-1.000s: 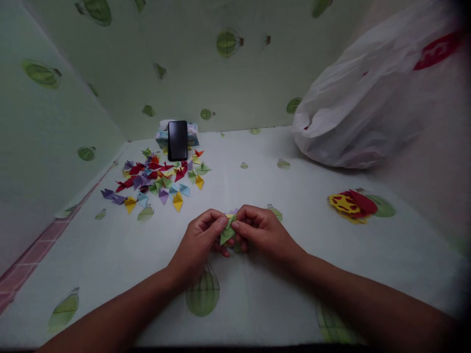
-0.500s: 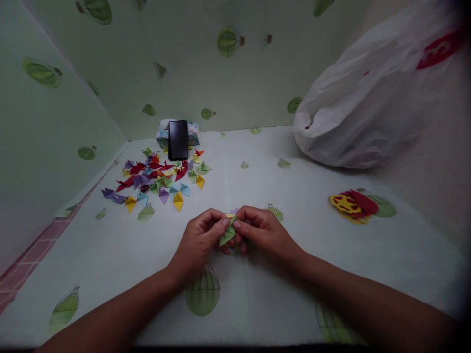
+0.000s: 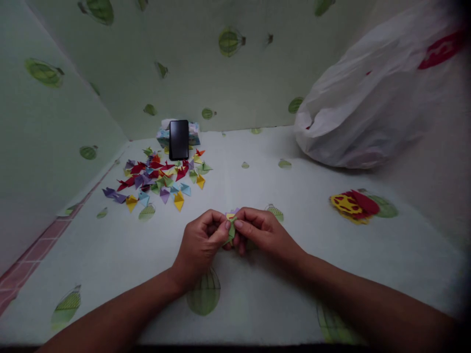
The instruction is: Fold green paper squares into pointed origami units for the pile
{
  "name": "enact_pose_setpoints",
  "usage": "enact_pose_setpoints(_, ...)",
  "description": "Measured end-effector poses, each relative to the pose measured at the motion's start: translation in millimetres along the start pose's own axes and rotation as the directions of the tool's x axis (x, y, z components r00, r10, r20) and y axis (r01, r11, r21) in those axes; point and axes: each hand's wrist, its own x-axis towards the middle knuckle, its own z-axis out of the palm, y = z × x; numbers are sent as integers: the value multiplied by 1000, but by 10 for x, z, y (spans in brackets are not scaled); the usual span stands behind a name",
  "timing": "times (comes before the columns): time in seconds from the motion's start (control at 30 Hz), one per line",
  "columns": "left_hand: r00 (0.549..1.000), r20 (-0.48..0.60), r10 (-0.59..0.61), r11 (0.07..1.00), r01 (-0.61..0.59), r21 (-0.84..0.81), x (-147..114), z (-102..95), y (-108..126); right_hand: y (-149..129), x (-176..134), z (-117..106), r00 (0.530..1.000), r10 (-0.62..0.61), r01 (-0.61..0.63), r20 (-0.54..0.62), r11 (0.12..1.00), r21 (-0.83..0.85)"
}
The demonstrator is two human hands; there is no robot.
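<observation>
Between my two hands, at the middle of the table, is a small folded piece of green paper [image 3: 231,232]. My left hand [image 3: 206,234] pinches its left side with thumb and forefinger. From the right, my right hand [image 3: 259,228] pinches the same paper, its thumb close to the left one. Just beyond the fingertips, a bit of yellow and purple paper [image 3: 231,214] shows, mostly hidden. Farther off to the left lies a spread of folded paper cranes [image 3: 158,179] in red, yellow, green, blue and purple.
A black phone [image 3: 178,140] leans upright on a tissue pack [image 3: 195,133] behind the cranes. To the right lie red and yellow cut-out shapes [image 3: 351,206]. A large white plastic bag [image 3: 353,108] stands at the back right, against the wall [image 3: 257,73].
The green paper has turned between my fingers and less of it shows; its lower left point is no longer visible. My hands stay in about the same place.
</observation>
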Motion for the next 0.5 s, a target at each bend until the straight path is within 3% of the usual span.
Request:
enact_pose_setpoints(0.13, 1000, 15, -17, 1000, 16, 17, 3, 6, -10, -10, -6, -2, 999, -28, 26, -37, 999, -37)
enact_pose_setpoints(0.33, 989, 149, -24, 999, 28, -30, 14, -54, -16, -62, -25, -15, 990, -79, 59, -121, 985, -163)
enact_pose_setpoints(0.5, 985, 169, -41, 999, 43, -9, 18, -105, -27, -90, -10, -37, 983, -114, 83, -141, 975, -208)
